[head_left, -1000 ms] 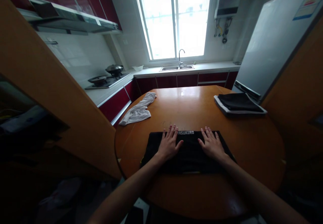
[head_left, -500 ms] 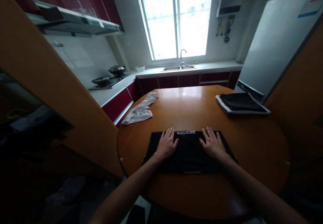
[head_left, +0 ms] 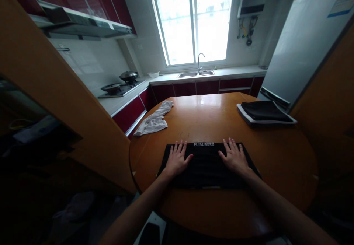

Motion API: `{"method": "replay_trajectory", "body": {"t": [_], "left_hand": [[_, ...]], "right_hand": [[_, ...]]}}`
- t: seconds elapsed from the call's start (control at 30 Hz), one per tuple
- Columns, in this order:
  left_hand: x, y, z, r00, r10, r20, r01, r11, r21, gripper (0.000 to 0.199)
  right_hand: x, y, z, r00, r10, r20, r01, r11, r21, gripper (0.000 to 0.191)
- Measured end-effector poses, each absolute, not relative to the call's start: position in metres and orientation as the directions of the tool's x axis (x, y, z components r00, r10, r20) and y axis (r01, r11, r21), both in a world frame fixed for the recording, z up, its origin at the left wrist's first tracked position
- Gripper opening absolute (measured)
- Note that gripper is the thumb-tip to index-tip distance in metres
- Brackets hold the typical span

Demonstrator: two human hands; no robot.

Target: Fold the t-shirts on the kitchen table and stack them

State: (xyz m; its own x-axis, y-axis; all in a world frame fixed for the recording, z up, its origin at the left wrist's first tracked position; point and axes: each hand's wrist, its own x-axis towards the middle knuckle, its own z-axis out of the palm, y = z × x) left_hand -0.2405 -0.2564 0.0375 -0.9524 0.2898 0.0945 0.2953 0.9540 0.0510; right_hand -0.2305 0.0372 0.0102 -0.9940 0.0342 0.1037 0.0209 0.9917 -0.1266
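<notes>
A black folded garment [head_left: 206, 167] lies flat on the wooden table [head_left: 204, 123] in front of me, with white lettering along its far edge. My left hand [head_left: 177, 160] rests palm down on its left part, fingers spread and fingertips at the far edge. On the right part, my right hand [head_left: 234, 157] also lies flat with its fingers apart. Both hands press on the cloth without gripping it. Whether the garment is a shirt or something else, I cannot tell.
A crumpled white cloth [head_left: 155, 119] lies at the table's far left. Folded black and white clothes [head_left: 267, 112] are stacked at the far right. Beyond stand a stove with pans [head_left: 128, 76], a sink [head_left: 196, 74] and a fridge [head_left: 295, 46]. A wooden partition [head_left: 83, 127] rises at left.
My left hand has slid a little to the left across the black garment, so more of it shows between my hands. My right hand has hardly moved.
</notes>
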Motion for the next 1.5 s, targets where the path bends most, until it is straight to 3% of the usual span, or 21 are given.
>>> {"method": "replay_trajectory", "body": {"t": [0.23, 0.47, 0.57, 0.7, 0.8, 0.9, 1.03, 1.13, 1.27, 1.5], "left_hand": [[-0.246, -0.267, 0.036, -0.972, 0.228, 0.062, 0.231, 0.972, 0.05, 0.083], [-0.253, -0.303, 0.035, -0.99, 0.14, 0.028, 0.142, 0.986, 0.083, 0.075], [-0.252, -0.309, 0.028, -0.989, 0.147, 0.033, 0.15, 0.981, 0.125, 0.075], [-0.263, -0.321, 0.031, -0.993, 0.119, 0.028, 0.122, 0.952, 0.282, 0.071], [-0.284, -0.339, 0.049, -0.991, 0.126, 0.051, 0.135, 0.879, 0.457, 0.065], [-0.306, -0.355, 0.071, -0.983, 0.186, 0.008, 0.163, 0.839, 0.52, 0.062], [-0.327, -0.358, 0.092, -0.945, 0.292, -0.145, 0.177, 0.833, 0.524, 0.055], [-0.337, -0.354, 0.099, -0.903, 0.36, -0.234, 0.197, 0.831, 0.519, 0.05], [-0.344, -0.351, 0.103, -0.828, 0.46, -0.321, 0.214, 0.789, 0.576, 0.053], [-0.355, -0.354, 0.103, -0.756, 0.487, -0.437, 0.113, 0.755, 0.646, 0.057]], "right_hand": [[-0.23, 0.036, 0.014, -0.997, 0.052, 0.064, 0.043, 0.991, -0.128, 0.075], [-0.23, 0.048, 0.024, -0.989, 0.047, 0.141, 0.027, 0.989, -0.143, 0.071], [-0.23, 0.056, 0.02, -0.993, 0.063, 0.101, 0.047, 0.987, -0.153, 0.069], [-0.233, 0.067, 0.014, -0.996, 0.08, 0.033, 0.072, 0.976, -0.204, 0.07], [-0.245, 0.087, 0.017, -0.991, 0.091, 0.093, 0.061, 0.956, -0.288, 0.067], [-0.267, 0.117, 0.025, -0.989, 0.063, 0.134, 0.003, 0.915, -0.403, 0.057], [-0.295, 0.148, 0.035, -0.998, -0.047, -0.043, -0.014, 0.817, -0.577, 0.038], [-0.304, 0.156, 0.043, -0.968, -0.163, -0.193, 0.009, 0.741, -0.672, 0.034], [-0.307, 0.155, 0.055, -0.916, -0.259, -0.305, 0.002, 0.761, -0.649, 0.038], [-0.308, 0.154, 0.076, -0.894, -0.297, -0.335, 0.015, 0.728, -0.686, 0.046]]}}
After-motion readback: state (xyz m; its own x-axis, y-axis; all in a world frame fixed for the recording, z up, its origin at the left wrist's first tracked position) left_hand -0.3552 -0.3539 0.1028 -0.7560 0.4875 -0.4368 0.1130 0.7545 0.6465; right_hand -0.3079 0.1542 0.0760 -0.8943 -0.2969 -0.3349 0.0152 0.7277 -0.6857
